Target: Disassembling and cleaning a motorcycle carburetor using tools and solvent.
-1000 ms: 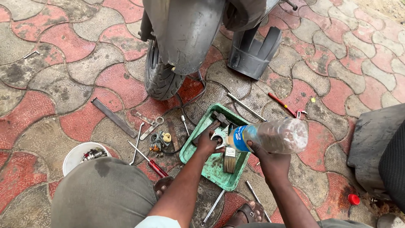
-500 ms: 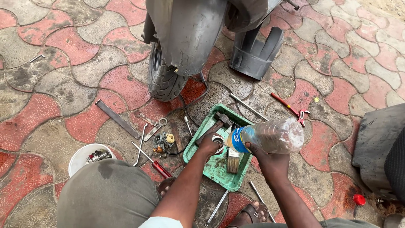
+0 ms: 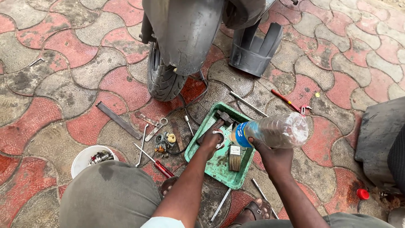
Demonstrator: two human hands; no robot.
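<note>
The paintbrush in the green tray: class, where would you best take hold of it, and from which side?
Grip the paintbrush by its flat handle end nearest the person, coming from above. It lies flat in the green tray, between the left hand and the right hand.

The ground (image 3: 63, 84) is a wavy pattern of red and grey bricks. The tray (image 3: 198, 147) is green. The bottle (image 3: 274, 131) is clear with a blue label. The screwdriver (image 3: 162, 168) has a red handle. The cap (image 3: 362, 194) is red. The bowl (image 3: 80, 159) is white. The tyre (image 3: 162, 80) is black.
</note>
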